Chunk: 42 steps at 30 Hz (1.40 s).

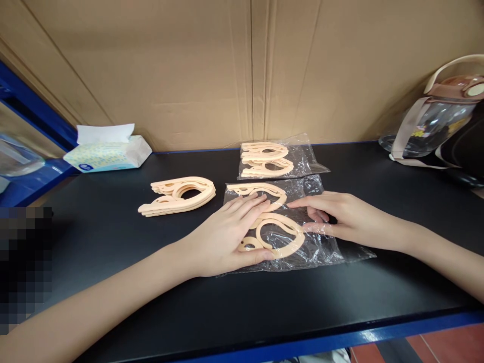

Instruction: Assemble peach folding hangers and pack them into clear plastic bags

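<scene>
A clear plastic bag lies on the black tabletop with beige folding hangers inside it, set in two groups. My left hand rests flat over the bag and the left part of these hangers, fingers stretched out and palm down. From the other side my right hand reaches in, index finger and thumb extended and apart, the other fingers curled. Its fingertips are at the hangers' right ends, apparently touching the film. Left of the bag, a stack of folded beige hangers lies unwrapped.
Behind the hands lies another clear bag holding hangers. A tissue pack sits at the back left. A strapped water bottle stands at the back right beside a black object. Cardboard forms the back wall; the table's front edge is blue.
</scene>
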Each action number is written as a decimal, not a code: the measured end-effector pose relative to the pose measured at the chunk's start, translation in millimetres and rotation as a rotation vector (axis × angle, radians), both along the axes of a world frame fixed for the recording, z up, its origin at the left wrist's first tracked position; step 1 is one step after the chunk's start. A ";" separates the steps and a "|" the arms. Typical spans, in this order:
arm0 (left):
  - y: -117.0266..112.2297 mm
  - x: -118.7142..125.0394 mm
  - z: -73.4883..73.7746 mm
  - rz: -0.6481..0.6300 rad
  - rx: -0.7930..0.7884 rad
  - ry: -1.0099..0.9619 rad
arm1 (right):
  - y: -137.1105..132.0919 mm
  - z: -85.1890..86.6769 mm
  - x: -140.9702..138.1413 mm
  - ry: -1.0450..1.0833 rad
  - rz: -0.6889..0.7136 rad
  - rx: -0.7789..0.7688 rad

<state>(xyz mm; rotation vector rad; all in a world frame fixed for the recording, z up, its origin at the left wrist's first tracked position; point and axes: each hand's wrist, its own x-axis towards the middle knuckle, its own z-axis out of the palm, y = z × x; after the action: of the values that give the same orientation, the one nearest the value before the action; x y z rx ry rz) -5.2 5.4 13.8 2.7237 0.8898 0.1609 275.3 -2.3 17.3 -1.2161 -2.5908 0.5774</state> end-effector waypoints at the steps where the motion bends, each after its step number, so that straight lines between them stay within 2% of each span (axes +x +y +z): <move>1: 0.0 -0.1 0.1 0.001 0.000 -0.001 | -0.2 -0.3 0.1 -0.004 0.002 0.004; 10: 1.7 -2.2 -5.2 -0.013 0.035 -0.037 | 2.6 -1.6 2.7 -0.004 -0.019 0.087; 15: 0.7 -1.9 -2.6 -0.006 0.024 -0.011 | 7.9 -3.8 10.8 -0.018 -0.208 0.323; 18: 0.1 -1.5 -0.4 0.004 0.024 -0.002 | 11.4 -7.5 14.6 -0.060 -0.308 0.370; 24: -1.2 -1.2 -1.7 -0.024 0.025 -0.029 | 15.0 -12.3 15.5 0.067 -0.369 0.169; 29: -3.2 -2.3 -0.3 -0.079 0.069 -0.017 | 15.3 -14.6 15.9 0.121 -0.414 0.220; 32: -5.0 -1.7 3.9 -0.100 0.091 -0.012 | 16.2 -15.6 13.6 0.294 -0.403 0.084; 37: -7.5 0.6 7.5 -0.088 0.088 -0.007 | 15.2 -7.6 7.2 0.663 -0.550 -0.118; 42: -9.3 -0.3 6.3 -0.087 0.089 -0.001 | 13.0 -1.5 5.4 0.742 -0.599 -0.296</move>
<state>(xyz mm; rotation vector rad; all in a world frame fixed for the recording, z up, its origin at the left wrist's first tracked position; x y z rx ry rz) -5.6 -3.9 20.0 2.8384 0.7793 0.1880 280.7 10.7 15.8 -1.4174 -1.4814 1.0417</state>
